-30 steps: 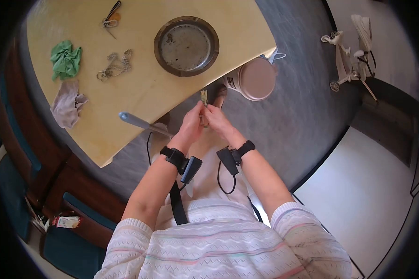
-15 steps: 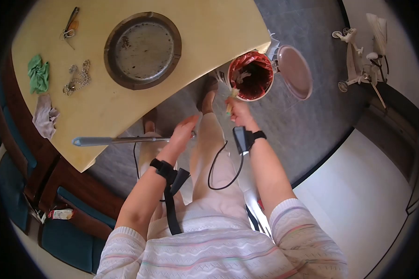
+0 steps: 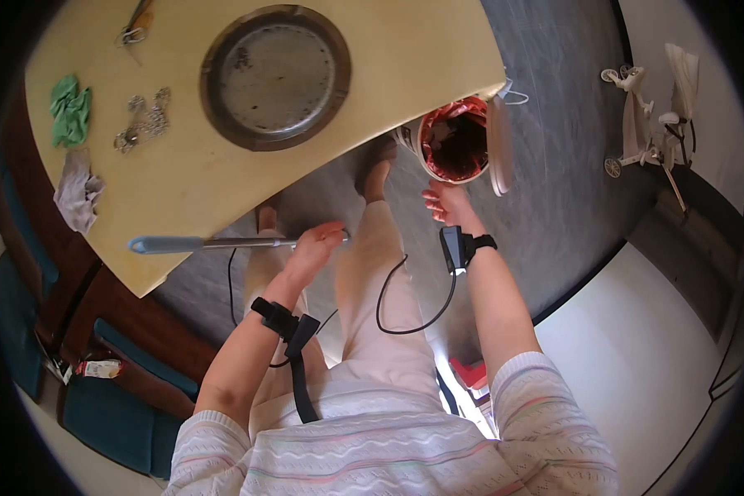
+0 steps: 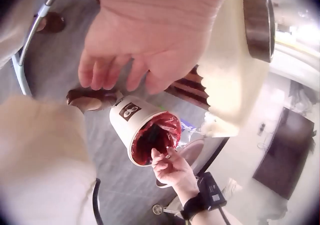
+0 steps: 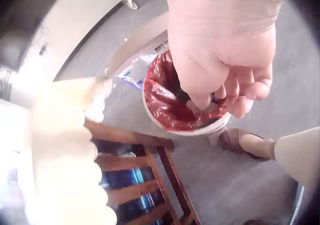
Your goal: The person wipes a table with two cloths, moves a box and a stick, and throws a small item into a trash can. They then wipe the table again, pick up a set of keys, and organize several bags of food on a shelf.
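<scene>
My right hand (image 3: 450, 203) is beside the near rim of a white trash bin (image 4: 125, 127), fingers loosely curled, with nothing visible in it. A red bag (image 5: 167, 107) lines the bin, and its inside is dark. The pinkish bin lid (image 3: 498, 149) stands raised on the far right side, nearly edge-on in the head view. Over the left leg hovers my left hand (image 3: 312, 250), fingers relaxed and holding nothing. A metal rod with a light blue grip (image 3: 167, 245) passes beneath it.
The yellow-covered table (image 3: 165, 198) bears a round metal pan (image 3: 277, 78), a chain (image 3: 145, 120), a green cloth (image 3: 70, 112) and a greyish cloth (image 3: 78, 190). Chairs with teal seats (image 3: 103, 417) line the left. A small white wheeled frame (image 3: 645, 136) stands at right.
Both hands held a small yellowish-green wrapper; the right hand took it to the bin, and it is no longer visible. The lid opened and has since swung more upright. The left hand moved left.
</scene>
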The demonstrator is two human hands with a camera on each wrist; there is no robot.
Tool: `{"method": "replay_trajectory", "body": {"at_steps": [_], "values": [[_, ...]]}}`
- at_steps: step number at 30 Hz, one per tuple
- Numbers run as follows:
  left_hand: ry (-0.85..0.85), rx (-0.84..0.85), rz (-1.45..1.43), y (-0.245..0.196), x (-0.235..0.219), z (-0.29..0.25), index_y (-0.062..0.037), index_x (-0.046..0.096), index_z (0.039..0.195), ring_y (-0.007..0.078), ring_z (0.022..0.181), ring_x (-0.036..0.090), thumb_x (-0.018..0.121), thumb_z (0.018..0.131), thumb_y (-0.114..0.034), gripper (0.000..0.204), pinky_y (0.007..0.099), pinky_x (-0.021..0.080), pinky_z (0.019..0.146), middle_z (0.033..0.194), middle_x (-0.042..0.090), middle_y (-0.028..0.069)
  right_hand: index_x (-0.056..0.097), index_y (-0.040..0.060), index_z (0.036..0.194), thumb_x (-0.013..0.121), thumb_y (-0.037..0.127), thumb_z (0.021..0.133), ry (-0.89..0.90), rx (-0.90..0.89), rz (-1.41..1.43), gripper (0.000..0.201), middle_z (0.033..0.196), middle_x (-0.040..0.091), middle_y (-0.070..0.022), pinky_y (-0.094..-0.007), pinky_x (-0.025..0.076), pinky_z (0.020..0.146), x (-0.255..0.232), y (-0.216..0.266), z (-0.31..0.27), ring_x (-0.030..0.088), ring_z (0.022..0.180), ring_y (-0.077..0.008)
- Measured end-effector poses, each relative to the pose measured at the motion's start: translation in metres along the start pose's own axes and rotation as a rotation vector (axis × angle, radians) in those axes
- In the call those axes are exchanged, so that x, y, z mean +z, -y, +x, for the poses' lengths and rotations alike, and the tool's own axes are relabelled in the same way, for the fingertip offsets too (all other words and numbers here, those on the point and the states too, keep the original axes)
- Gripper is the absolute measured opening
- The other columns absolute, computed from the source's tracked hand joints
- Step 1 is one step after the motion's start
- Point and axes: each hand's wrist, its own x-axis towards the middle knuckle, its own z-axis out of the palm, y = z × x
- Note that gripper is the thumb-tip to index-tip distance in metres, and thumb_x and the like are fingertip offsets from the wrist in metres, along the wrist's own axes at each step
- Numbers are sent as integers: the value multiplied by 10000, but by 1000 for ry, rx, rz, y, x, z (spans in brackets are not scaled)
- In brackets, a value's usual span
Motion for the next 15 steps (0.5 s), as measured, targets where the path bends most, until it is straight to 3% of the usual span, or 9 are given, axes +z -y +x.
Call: {"method": "replay_trajectory", "body": {"at_steps": [4, 6, 8, 14, 15], "values": [[51, 106, 29, 2, -29, -24, -76, 524, 1204, 119, 923, 530, 547, 838, -276, 417, 258, 410, 793, 1053, 587, 27, 538, 119, 948, 539, 296, 827, 50, -36, -112, 215, 750, 567, 20, -249, 356, 438, 32, 2, -37, 517, 577, -92], [29, 144, 54, 1, -49, -46, -65, 533, 1191, 123, 908, 543, 543, 844, -246, 391, 254, 419, 785, 1034, 597, 26, 525, 125, 1094, 526, 287, 857, 47, -34, -186, 287, 835, 599, 4, -224, 381, 440, 48, 3, -50, 533, 601, -77], [89, 247, 189, -7, -77, -80, -31, 556, 1148, 139, 892, 560, 530, 860, -214, 343, 273, 444, 771, 1003, 610, 39, 516, 100, 1117, 520, 277, 860, 47, -61, -234, 313, 836, 598, 4, -210, 375, 442, 68, 3, -65, 528, 602, -72], [20, 317, 503, -29, -176, -168, -3, 574, 1101, 113, 851, 566, 533, 876, -184, 292, 274, 464, 764, 958, 621, 44, 541, 56, 1123, 527, 257, 832, 170, -255, -523, 353, 839, 611, -17, -222, 368, 430, 161, 2, -133, 524, 573, -83], [-83, 365, 354, -25, -194, -172, -1, 579, 1083, 102, 824, 564, 531, 871, -136, 256, 260, 465, 745, 938, 621, 40, 546, 27, 1107, 545, 209, 826, 201, -278, -507, 335, 812, 618, -20, -214, 396, 451, 180, 0, -144, 533, 561, -86]]}}
